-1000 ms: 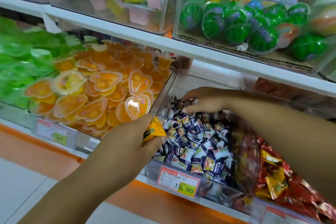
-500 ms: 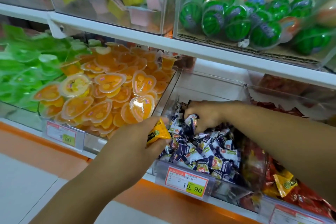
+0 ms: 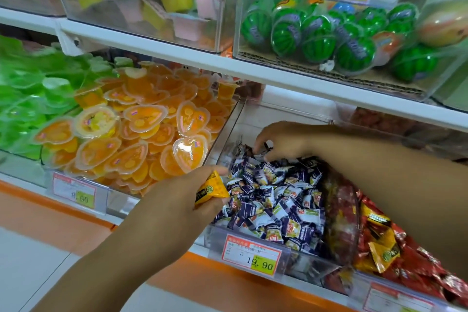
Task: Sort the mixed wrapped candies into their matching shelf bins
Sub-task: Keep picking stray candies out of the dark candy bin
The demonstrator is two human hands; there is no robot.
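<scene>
Item one: we are pinching a yellow candy [image 3: 212,189] between the thumb and fingers of our left hand [image 3: 177,201], at nine o'clock from the pile of purple-and-white candies [image 3: 278,200] in the clear bin [image 3: 229,124]. Item two: our right hand [image 3: 281,140] is reaching to twelve o'clock of that pile, fingers curling round a few of its dark wrappers. A price tag [image 3: 252,258] is hanging at six o'clock. Red and yellow candies [image 3: 379,248] are lying at four o'clock, orange jelly hearts [image 3: 141,139] at ten o'clock, and watermelon balls [image 3: 311,35] are sitting above at one o'clock.
</scene>
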